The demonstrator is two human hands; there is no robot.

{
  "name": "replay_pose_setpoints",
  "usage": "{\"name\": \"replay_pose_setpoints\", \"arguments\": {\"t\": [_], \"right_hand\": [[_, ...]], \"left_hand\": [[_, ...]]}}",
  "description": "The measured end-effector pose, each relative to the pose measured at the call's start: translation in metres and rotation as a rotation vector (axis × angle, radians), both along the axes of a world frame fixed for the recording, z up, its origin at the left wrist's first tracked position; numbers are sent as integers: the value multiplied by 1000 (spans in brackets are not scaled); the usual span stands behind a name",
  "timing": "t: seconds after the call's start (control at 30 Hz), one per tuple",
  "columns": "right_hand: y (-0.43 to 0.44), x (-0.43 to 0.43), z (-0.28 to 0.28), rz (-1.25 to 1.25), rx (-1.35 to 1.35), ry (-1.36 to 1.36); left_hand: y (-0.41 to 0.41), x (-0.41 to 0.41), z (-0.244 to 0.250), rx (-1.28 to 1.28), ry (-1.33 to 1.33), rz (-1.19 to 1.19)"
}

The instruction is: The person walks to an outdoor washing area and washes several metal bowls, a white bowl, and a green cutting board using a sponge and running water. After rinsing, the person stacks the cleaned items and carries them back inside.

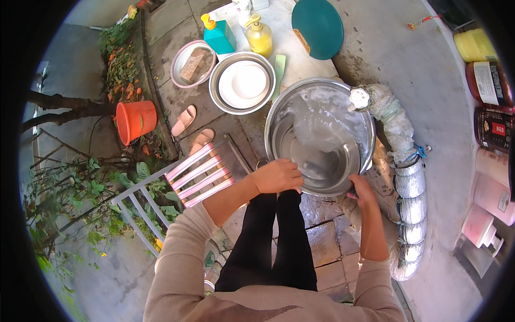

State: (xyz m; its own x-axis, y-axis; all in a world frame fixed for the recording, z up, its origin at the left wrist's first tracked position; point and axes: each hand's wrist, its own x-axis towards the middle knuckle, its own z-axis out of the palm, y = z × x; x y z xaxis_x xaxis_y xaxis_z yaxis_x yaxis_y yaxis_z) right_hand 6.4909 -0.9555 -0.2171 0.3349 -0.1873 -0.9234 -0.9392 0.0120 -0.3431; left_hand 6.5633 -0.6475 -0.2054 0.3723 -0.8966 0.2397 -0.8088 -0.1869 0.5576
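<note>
A large stainless steel basin [372,135] stands in front of me under a wrapped water pipe with a white tap handle [359,98]. Inside it is a smaller metal basin [322,181] with water in it. My left hand [280,176] is at the near left edge of the basins, its fingers curled at the rim. On the near right side, my right hand [361,189] holds the rim, thumb on top and fingers underneath. Which of the two rims each hand grips is hard to tell. Further off, white bowls [249,82] sit in another metal basin [215,98].
Behind are a yellow pump bottle [259,39], a teal pump bottle [220,37], a green lid [318,28] and a pale green scraper [279,72]. A striped folding chair [201,177], slippers [184,120] and an orange bucket [139,120] stand left. The foil-wrapped pipe [410,205] runs along the right.
</note>
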Motion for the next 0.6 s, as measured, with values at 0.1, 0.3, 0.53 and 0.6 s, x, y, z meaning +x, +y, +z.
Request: {"name": "replay_pose_setpoints", "arguments": {"t": [0.1,0.3,0.53,0.6], "right_hand": [[1,16,-19,104,-53,15],[8,37,-47,12,-122,-86],[19,42,-38,58,-317,-228],[21,39,-29,152,-372,-244]], "left_hand": [[5,0,-21,211,78,-33],[-5,9,-54,408,258,134],[-27,6,-66,604,111,253],[-27,2,-56,630,151,293]]}}
